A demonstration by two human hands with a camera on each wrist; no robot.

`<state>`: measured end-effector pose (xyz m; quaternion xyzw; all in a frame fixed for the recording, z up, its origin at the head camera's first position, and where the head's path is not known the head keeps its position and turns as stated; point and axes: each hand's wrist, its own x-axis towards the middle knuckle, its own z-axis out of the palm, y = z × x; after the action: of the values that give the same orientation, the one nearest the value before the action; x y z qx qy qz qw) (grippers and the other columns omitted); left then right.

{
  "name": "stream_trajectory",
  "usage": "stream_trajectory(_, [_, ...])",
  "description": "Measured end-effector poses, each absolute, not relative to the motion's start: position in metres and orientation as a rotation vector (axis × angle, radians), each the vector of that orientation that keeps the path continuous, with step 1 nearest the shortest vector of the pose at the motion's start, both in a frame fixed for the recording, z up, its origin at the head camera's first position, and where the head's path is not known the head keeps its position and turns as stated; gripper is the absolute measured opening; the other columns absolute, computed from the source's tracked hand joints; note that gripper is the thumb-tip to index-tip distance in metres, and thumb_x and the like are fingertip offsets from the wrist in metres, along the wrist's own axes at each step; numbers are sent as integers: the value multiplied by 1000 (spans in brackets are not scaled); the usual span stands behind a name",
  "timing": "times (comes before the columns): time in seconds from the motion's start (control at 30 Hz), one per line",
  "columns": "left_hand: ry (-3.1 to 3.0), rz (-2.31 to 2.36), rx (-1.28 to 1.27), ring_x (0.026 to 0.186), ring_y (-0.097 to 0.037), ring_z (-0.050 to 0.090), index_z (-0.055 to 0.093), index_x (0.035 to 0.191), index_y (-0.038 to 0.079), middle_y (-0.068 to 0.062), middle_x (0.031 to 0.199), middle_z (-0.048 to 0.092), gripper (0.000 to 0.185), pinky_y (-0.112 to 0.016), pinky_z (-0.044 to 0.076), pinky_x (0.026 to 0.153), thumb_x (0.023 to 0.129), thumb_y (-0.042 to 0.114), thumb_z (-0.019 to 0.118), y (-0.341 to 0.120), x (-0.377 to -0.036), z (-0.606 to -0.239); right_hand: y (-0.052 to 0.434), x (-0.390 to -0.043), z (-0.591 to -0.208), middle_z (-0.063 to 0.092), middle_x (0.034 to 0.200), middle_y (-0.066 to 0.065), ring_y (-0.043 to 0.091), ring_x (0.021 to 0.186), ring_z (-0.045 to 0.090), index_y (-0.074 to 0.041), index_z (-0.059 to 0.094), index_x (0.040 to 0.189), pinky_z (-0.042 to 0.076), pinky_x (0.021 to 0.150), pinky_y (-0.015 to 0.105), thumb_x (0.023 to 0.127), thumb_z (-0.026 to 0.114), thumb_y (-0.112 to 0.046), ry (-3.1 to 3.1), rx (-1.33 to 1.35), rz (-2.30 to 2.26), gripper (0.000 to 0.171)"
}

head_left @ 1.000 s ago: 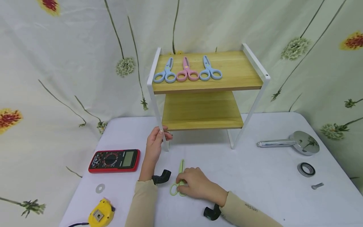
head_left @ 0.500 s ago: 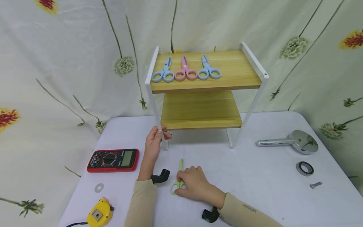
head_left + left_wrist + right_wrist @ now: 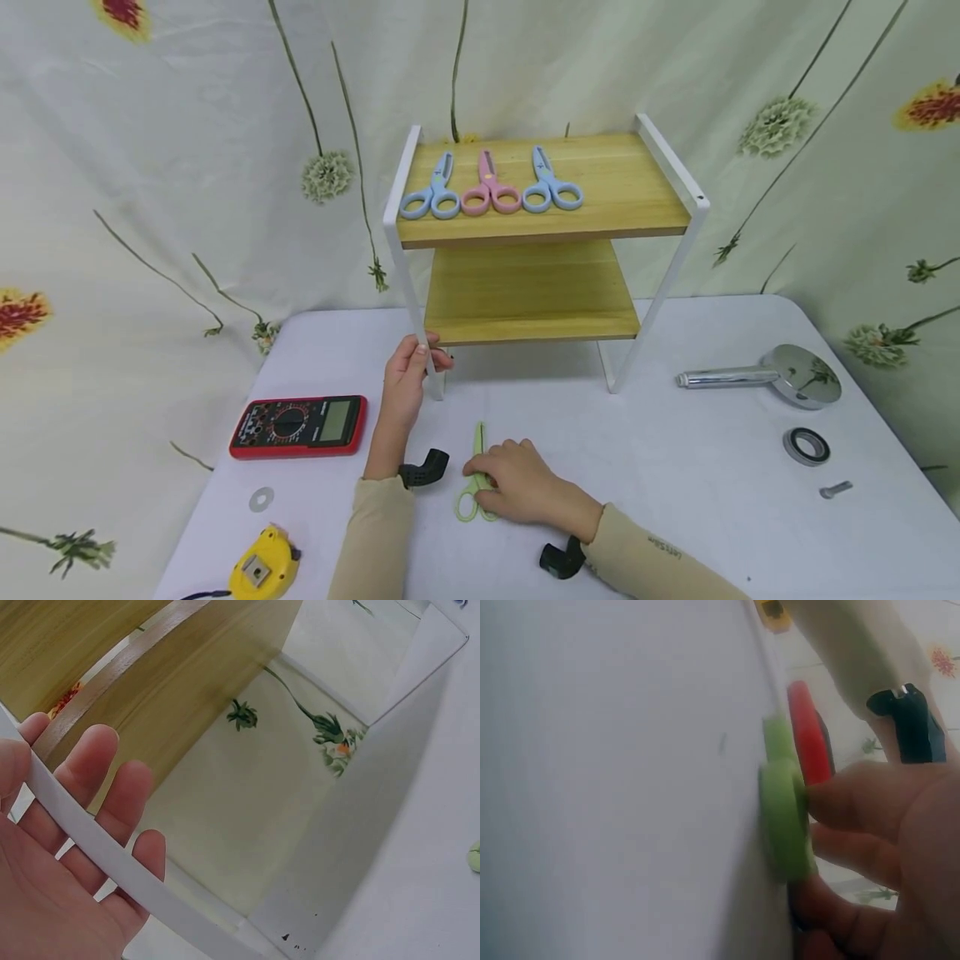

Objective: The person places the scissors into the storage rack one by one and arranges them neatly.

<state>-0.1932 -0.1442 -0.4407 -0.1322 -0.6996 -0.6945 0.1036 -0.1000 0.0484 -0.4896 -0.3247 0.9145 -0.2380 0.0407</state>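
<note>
Green scissors (image 3: 474,492) lie flat on the white tabletop (image 3: 675,500), in front of the two-tier wooden shelf (image 3: 540,242), blades pointing toward it. Going down in size: the shelf stands at the back of the tabletop, and the left hand (image 3: 407,377) is wrapped around its white front-left leg (image 3: 420,333), the fingers curled behind the bar. The right hand (image 3: 517,487) rests on the scissors' handles, fingertips (image 3: 832,806) pinching one green loop against the surface. On the top tier lie three more scissors side by side, blue (image 3: 431,190), pink (image 3: 490,187), blue (image 3: 551,183). A red multimeter (image 3: 300,427) sits left of the hands.
</note>
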Motion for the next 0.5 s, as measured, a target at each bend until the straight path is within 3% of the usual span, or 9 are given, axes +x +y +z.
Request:
stream_trajectory(0.17, [-2073,-2054,-383,82,-2,67,52,120,-14,15,81,70,30,-23,53,84,110,11,38,-144,-192,-442,52,-100,-489,52,71,-11,2,70,38,-23,78,105,27,65,23,77,72,-23,2773,-1045,-737,29])
stream_trajectory(0.5, [-2085,-2047,-377,82,-2,68,53,121,-13,15,81,69,31,-23,54,84,110,12,38,-145,-192,-439,51,-100,-489,50,70,-13,2,69,37,-23,75,94,26,64,22,78,75,-30,2780,-1046,-754,17])
